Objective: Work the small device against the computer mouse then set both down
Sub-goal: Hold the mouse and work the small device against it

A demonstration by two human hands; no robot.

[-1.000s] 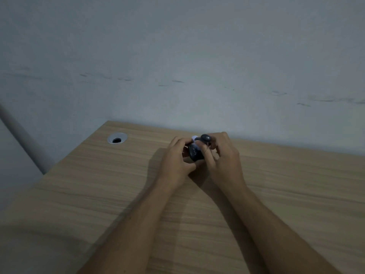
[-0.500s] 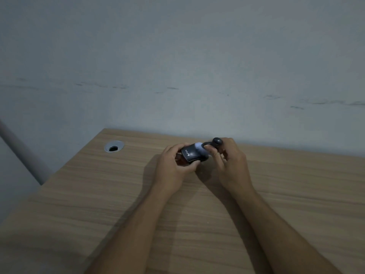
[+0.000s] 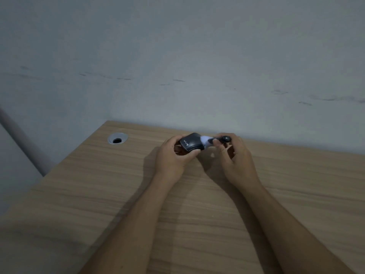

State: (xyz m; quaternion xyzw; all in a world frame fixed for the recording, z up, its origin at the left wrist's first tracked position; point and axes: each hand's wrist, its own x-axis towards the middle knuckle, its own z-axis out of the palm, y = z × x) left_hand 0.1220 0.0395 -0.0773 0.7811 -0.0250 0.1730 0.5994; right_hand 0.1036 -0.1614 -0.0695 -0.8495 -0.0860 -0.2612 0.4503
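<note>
A dark computer mouse (image 3: 191, 144) with pale lettering is held just above the wooden desk (image 3: 197, 214), near its far edge. My left hand (image 3: 173, 157) grips it from below and from the left. My right hand (image 3: 235, 155) pinches a small dark device (image 3: 224, 139) with a round end, held at the mouse's right end. A bright white patch (image 3: 206, 141) shows where device and mouse meet; what it is I cannot tell. Both forearms reach in from the bottom of the view.
A round metal cable grommet (image 3: 117, 138) sits in the desk's far left corner. A grey wall (image 3: 177, 66) rises right behind the desk. The desk's left edge runs diagonally, with a grey pipe (image 3: 21, 141) beyond it.
The mouse has been turned so its top and lettering show. My right hand has drawn the small device out to the right end of the mouse, and the white patch appeared.
</note>
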